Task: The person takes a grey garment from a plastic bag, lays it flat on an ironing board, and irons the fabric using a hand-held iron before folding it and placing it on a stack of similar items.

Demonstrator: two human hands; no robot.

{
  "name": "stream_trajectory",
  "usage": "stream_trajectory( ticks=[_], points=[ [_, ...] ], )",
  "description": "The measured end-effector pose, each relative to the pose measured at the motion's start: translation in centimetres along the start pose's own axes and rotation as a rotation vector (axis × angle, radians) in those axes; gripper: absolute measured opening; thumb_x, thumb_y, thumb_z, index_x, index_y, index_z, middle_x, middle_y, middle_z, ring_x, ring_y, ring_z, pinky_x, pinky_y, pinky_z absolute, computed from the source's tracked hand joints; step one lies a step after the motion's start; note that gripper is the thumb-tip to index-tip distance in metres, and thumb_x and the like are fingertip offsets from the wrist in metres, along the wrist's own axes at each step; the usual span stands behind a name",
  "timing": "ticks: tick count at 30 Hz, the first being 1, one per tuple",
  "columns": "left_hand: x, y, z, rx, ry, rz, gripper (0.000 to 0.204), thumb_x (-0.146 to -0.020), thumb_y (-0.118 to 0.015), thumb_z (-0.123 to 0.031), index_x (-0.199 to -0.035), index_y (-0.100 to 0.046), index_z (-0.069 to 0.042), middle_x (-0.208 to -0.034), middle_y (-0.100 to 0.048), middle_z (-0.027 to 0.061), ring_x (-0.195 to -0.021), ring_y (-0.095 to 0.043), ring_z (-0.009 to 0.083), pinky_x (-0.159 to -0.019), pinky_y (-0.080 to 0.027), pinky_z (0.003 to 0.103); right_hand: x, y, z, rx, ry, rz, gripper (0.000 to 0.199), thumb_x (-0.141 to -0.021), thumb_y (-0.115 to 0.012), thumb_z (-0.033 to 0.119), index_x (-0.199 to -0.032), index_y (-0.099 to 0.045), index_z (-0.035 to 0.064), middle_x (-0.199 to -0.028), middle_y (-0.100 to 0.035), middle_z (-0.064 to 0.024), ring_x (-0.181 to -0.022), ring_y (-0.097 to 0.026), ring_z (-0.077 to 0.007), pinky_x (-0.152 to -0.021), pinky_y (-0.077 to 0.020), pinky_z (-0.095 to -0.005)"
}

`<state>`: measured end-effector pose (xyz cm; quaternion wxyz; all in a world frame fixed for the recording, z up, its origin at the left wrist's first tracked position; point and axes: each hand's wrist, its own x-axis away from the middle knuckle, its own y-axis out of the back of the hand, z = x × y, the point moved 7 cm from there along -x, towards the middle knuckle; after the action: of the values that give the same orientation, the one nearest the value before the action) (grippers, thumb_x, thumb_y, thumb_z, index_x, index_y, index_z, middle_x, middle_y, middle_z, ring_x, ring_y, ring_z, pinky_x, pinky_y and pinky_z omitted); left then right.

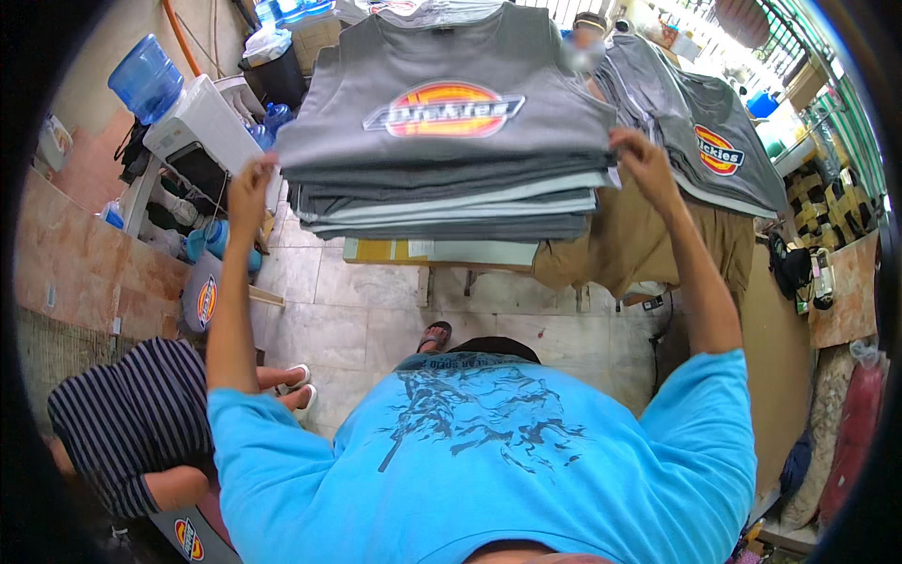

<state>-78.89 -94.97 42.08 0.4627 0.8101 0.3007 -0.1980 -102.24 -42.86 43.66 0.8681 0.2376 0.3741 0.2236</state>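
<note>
A grey sleeveless shirt (329, 127) with a red, orange and yellow oval print lies spread on top of a folded stack (451, 226) of grey and pale garments. At the shirt's lower left corner, my left hand (252, 183) pinches the hem. My right hand (644, 164) has its fingers closed on the opposite hem corner. Both arms reach forward, one on each side of the stack. The table's edge (470, 252) shows beneath the pile.
More grey printed shirts (719, 141) lie to the right, above brown cloth (648, 244). A person in a striped top (132, 418) is close on my left. Farther left stands a white water dispenser (202, 122) with a blue bottle (146, 80). Another person is beyond the table.
</note>
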Motion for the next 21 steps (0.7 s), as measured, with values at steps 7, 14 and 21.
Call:
stream_trajectory(
  ticks=[7, 14, 21],
  points=[
    [-3.9, -0.8, -6.6, 0.033, -0.224, -0.027, 0.028, -0.079, -0.053, -0.006, -0.106, -0.060, -0.006, -0.109, -0.060, 0.0135, -0.106, -0.056, 0.0277, -0.093, -0.039, 0.035, -7.2, 2.5, 5.4, 0.067, -0.120, -0.225, 0.018, -0.087, -0.048, 0.008, -0.100, -0.060, 0.0029, -0.102, -0.060, -0.0084, -0.094, -0.056, -0.0152, -0.080, -0.0438, -0.0259],
    [-21.1, -17.0, -1.7, -0.479, -0.214, 0.424, 0.045, -0.090, -0.040, -0.040, -0.128, -0.044, -0.016, -0.132, -0.044, 0.0060, -0.124, -0.039, 0.0261, -0.098, -0.031, 0.047, -26.1, -12.4, -2.2, 1.012, 0.029, 0.332, 0.041, -0.090, -0.038, 0.030, -0.124, -0.049, 0.0101, -0.126, -0.048, -0.0160, -0.115, -0.047, -0.0295, -0.096, -0.0379, -0.0383],
    [-22.4, -22.6, 4.4, -0.469, -0.184, 0.379, 0.066, -0.083, -0.040, -0.059, -0.140, -0.028, -0.027, -0.145, -0.029, 0.0003, -0.134, -0.024, 0.0205, -0.100, -0.023, 0.054, -24.9, -11.3, -16.9, 0.861, -0.269, -0.035, 0.062, -0.085, -0.038, 0.049, -0.140, -0.026, 0.0219, -0.143, -0.029, -0.0104, -0.132, -0.023, -0.0340, -0.107, -0.0213, -0.0468]
  ],
)
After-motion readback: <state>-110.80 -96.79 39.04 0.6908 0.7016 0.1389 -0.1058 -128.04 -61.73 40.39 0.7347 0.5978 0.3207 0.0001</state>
